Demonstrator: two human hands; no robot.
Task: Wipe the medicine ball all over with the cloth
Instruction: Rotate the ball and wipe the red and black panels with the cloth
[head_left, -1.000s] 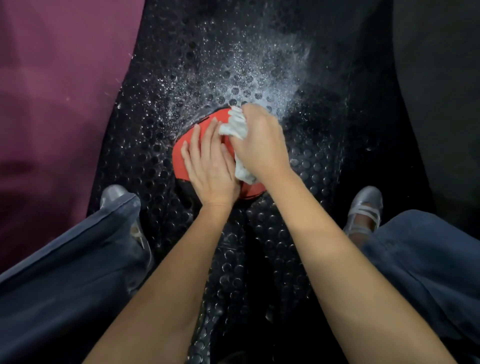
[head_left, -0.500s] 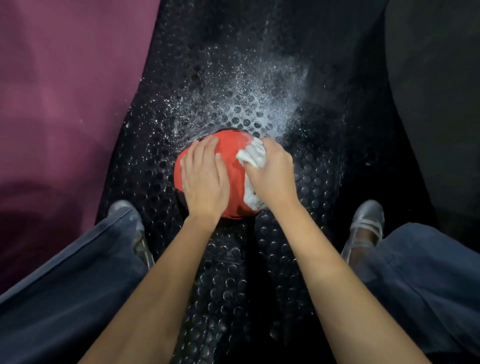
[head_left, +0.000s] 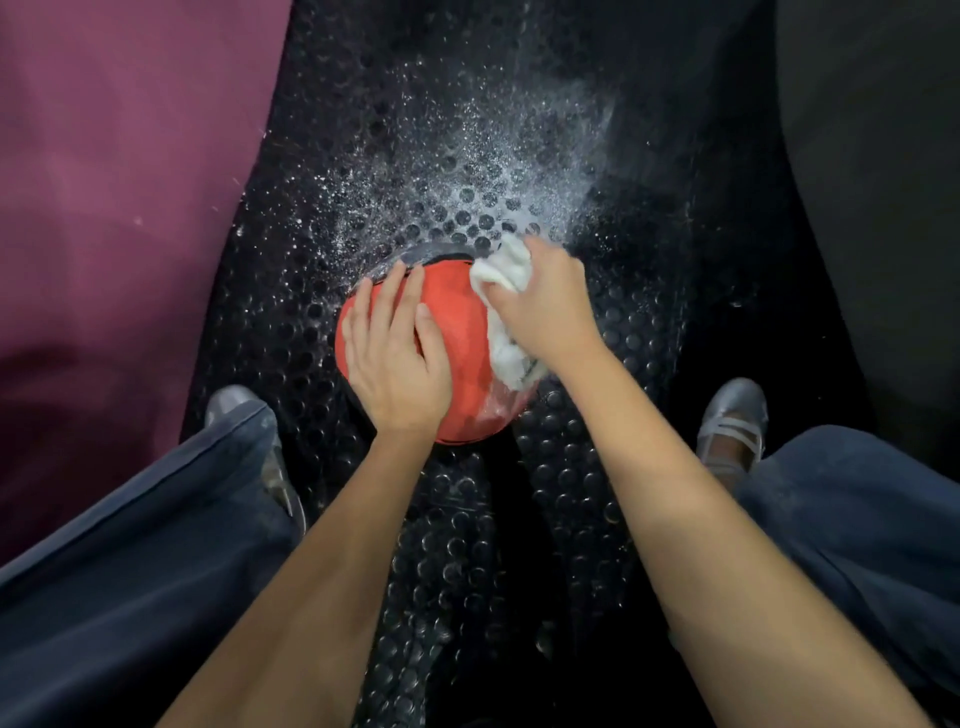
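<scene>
On the studded black mat (head_left: 649, 332), between the person's feet: a red medicine ball (head_left: 460, 332) steadied and wiped.

The left hand (head_left: 397, 358) lies flat on the ball's left top, fingers straight, fingertips reaching its far grey panel. To its right, the right hand (head_left: 545, 306) clenches a bunched white cloth (head_left: 506, 312) against the ball's right flank. The ball looks heavy, round and grippy-skinned, likely to roll; best held by a spread palm.

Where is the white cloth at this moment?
In the head view, the cloth is bunched in the right hand, pressed on the right side of the red medicine ball, across from the left hand.
</scene>
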